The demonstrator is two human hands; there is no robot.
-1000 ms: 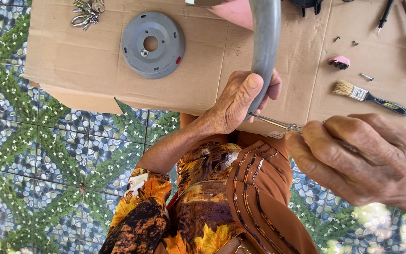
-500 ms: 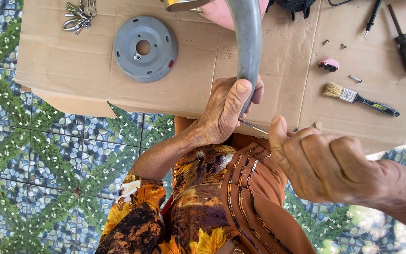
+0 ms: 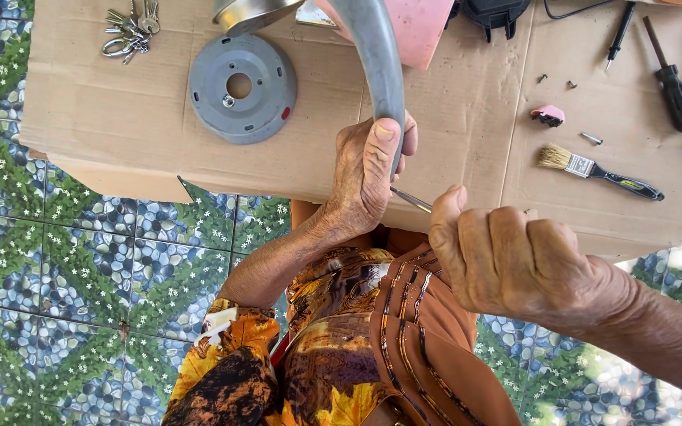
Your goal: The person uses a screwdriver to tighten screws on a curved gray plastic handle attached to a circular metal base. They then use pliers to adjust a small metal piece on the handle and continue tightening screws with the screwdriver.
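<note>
Two hands are working over the cardboard sheet (image 3: pixel 120 118): the left hand (image 3: pixel 369 181) is clamping the curved grey pipe (image 3: pixel 376 55), while the right hand (image 3: pixel 515 260) is closing around a thin screwdriver (image 3: pixel 410 199) beside it, near the paintbrush (image 3: pixel 593 170).

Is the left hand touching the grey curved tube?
Touching. The head view shows the left hand wrapped around the grey curved tube, thumb pressed flat on its lower end.

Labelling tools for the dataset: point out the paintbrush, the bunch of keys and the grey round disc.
paintbrush (image 3: pixel 586 166), head view, on the metal band between bristles and handle.
bunch of keys (image 3: pixel 129 31), head view, middle of the cluster.
grey round disc (image 3: pixel 266 99), head view, on the flat face right of its centre hole.
</note>
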